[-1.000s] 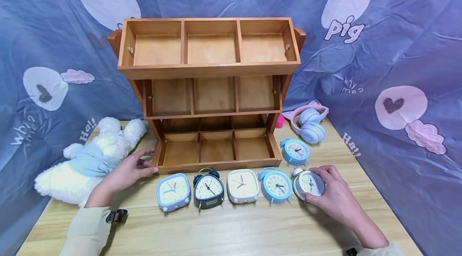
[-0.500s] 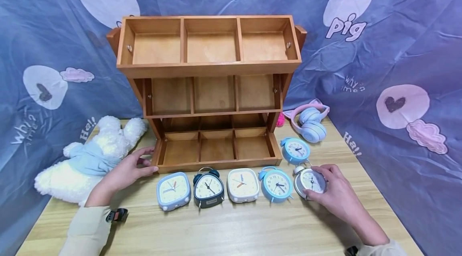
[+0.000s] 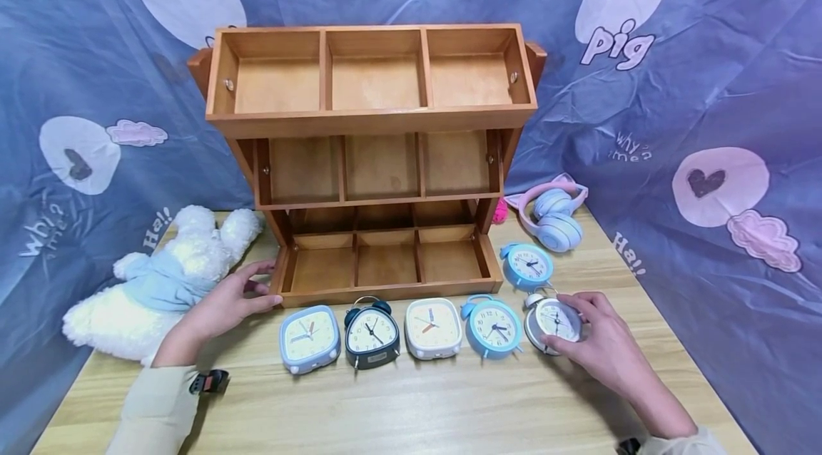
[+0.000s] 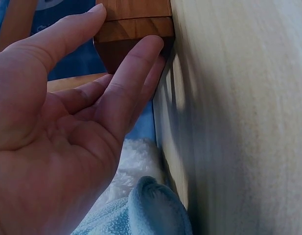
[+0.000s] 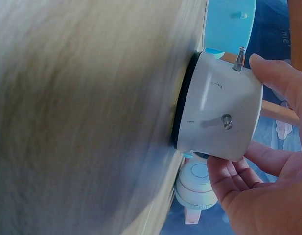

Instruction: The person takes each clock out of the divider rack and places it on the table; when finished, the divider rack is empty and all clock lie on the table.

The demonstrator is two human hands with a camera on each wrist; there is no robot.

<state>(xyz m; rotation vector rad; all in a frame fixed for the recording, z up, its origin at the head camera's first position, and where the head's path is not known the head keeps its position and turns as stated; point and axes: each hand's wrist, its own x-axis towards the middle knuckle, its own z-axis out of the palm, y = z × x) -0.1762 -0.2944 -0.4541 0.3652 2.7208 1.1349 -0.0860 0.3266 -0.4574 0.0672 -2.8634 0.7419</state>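
My right hand [image 3: 604, 341] grips a white twin-bell alarm clock [image 3: 555, 321] by its rim, thumb on the near side and fingers on the far side. In the right wrist view the white alarm clock's two metal feet show, and its dark back edge is against the tabletop. At the left, my left hand [image 3: 225, 309] touches the lower left corner of a three-tier wooden shelf [image 3: 392, 292] with thumb and fingers extended. Beside the white clock are one blue alarm clock [image 3: 493, 329] and, farther back, another blue alarm clock [image 3: 528, 264].
A blue-rimmed square clock [image 3: 310, 341], a dark green alarm clock [image 3: 372, 336] and a white square clock [image 3: 433, 329] lie in a row before the shelf. A white plush toy [image 3: 160, 291] lies left. Headphones [image 3: 557, 220] lie back right, by a blue cloth backdrop [image 3: 706, 84].
My right hand and the white alarm clock have shifted very slightly right and away from me. My left hand stays at the shelf corner.
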